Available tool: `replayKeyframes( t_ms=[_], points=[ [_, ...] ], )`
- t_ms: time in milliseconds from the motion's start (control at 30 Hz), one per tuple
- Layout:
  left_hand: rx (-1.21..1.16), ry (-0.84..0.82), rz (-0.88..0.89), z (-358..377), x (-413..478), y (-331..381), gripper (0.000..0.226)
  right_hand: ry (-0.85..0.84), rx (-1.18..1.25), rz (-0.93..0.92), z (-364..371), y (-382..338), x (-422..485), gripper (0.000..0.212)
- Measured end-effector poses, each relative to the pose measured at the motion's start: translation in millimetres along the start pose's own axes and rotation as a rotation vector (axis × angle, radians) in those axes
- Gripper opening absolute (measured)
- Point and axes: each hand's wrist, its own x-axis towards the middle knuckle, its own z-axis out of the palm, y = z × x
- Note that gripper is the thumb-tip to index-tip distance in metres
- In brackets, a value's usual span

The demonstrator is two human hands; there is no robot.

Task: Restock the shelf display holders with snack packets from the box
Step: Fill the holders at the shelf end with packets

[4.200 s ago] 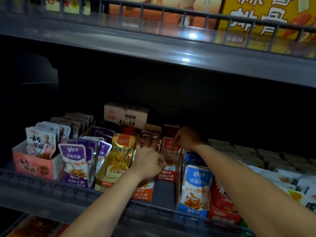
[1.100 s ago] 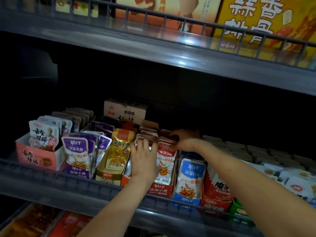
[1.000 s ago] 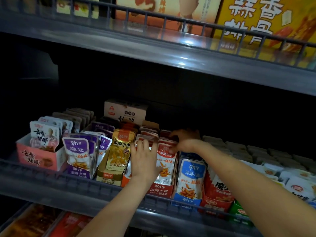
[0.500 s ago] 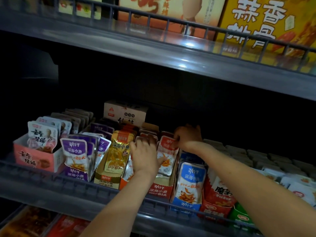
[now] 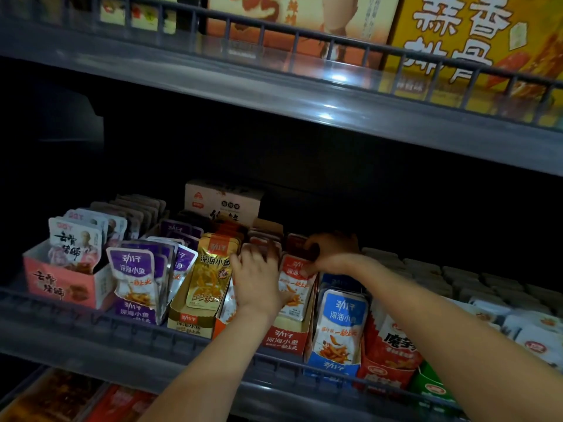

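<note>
**Left hand** (image 5: 259, 281): reached in over the front rail of the shelf (image 5: 91, 339), palm down. The fingers are held straight and a little spread, laid flat on the packets of the orange holder (image 5: 220, 327). Nothing is gripped.

**Right hand** (image 5: 332, 254): brought in from the right with the wrist bent. The fingers are curled over the top edge of the red packet (image 5: 294, 287) and the thumb is set on its face, so the packet is pinched at its upper right corner.

**Red packet**: stood foremost in the red holder (image 5: 283, 339), near the middle of the shelf's front edge, between the two hands. Its long axis is nearly upright, with the top tipped slightly toward the shelf's back. The printed face is turned to the front rail.

**Neighbours**: a gold packet (image 5: 210, 275) and purple packets (image 5: 134, 275) are ranged to the left. A blue packet (image 5: 341, 324) is set just right of the red holder. A pink box (image 5: 67, 281) is placed near the front left corner.
</note>
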Motion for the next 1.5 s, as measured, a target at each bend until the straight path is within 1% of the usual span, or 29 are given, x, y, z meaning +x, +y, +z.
replayKeyframes(
  t_ms=[167,267,433,567,667,733,833,900,933,1033,1200,1333,1400,1500],
  points=[
    [-0.077,0.029,-0.016,0.3,-0.9,-3.9,0.085,0.062,0.054,0.003,-0.8,1.8,3.7,0.039],
    [-0.079,0.046,-0.017,0.7,-1.5,-5.1,0.083,0.041,0.025,0.002,0.1,-0.9,1.6,0.043],
    [-0.06,0.054,-0.017,-0.1,-2.6,-3.7,0.085,0.024,0.018,-0.01,-0.9,-2.8,-0.5,0.042],
    [-0.05,-0.009,0.031,-1.5,-2.2,-4.4,0.092,-0.012,-0.148,-0.021,2.5,-7.0,-0.8,0.052],
    [0.024,-0.071,0.086,-2.7,-0.9,-4.6,0.099,-0.019,-0.205,-0.031,4.4,-8.2,1.7,0.051],
    [0.005,-0.063,0.073,-2.1,-1.0,-4.7,0.096,-0.019,-0.182,-0.037,2.0,-7.6,1.4,0.045],
    [-0.071,0.016,0.008,-0.4,-3.4,-2.1,0.09,0.034,-0.1,-0.047,-3.0,-4.1,0.7,0.025],
    [-0.083,0.03,-0.017,-0.4,-4.4,1.8,0.09,0.054,-0.087,-0.046,-4.0,-3.0,-0.4,0.021],
    [-0.07,0.021,-0.016,-0.7,-4.5,3.7,0.092,0.043,-0.094,-0.042,-3.8,-3.3,-1.5,0.023],
    [-0.046,-0.004,-0.001,-1.6,-3.3,3.7,0.094,0.001,-0.115,-0.022,-3.1,-5.5,-3.5,0.04],
    [-0.161,-0.001,0.022,0.1,-2.7,-6.0,0.083,-0.024,-0.066,-0.009,-4.3,-4.0,-4.7,0.048],
    [-0.262,0.069,0.019,3.1,-4.0,-11.1,0.068,-0.048,-0.048,0.008,-5.0,-4.3,-5.9,0.051],
    [-0.292,0.092,-0.009,3.7,-3.3,-12.1,0.059,-0.041,-0.029,0.025,-6.6,-4.5,-5.9,0.05],
    [-0.288,0.091,-0.069,1.7,1.8,-10.7,0.048,-0.004,0.01,0.046,-6.5,-5.8,-6.1,0.041]
  ],
)
